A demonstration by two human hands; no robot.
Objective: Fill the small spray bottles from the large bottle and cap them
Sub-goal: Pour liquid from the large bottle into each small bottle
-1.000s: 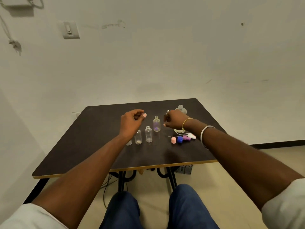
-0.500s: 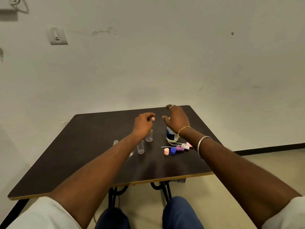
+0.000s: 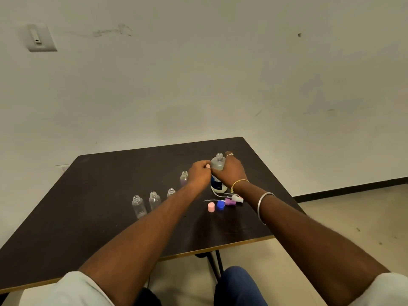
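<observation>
The large translucent bottle (image 3: 217,165) stands uncapped at the table's far right. My right hand (image 3: 233,174) is wrapped around its body from the right. My left hand (image 3: 199,174) is a closed fist touching the bottle's left shoulder, and a small pink piece (image 3: 207,166) shows at its fingertips, mostly hidden. Several small clear spray bottles stand open in a diagonal row: one (image 3: 138,206), another (image 3: 154,200), a third (image 3: 171,192) partly behind my left forearm, and a purple-tinted one (image 3: 184,178).
Loose on the dark table (image 3: 88,217) near my right wrist lie a pink cap (image 3: 211,206), a blue cap (image 3: 220,205), a purple cap (image 3: 230,201) and a white spray head (image 3: 237,198) with its thin tube. A wall stands behind the table. My knees are under the front edge.
My right hand has closed around the large bottle. My left fist has moved right, from above the small bottles to the large bottle's shoulder. The view has shifted.
</observation>
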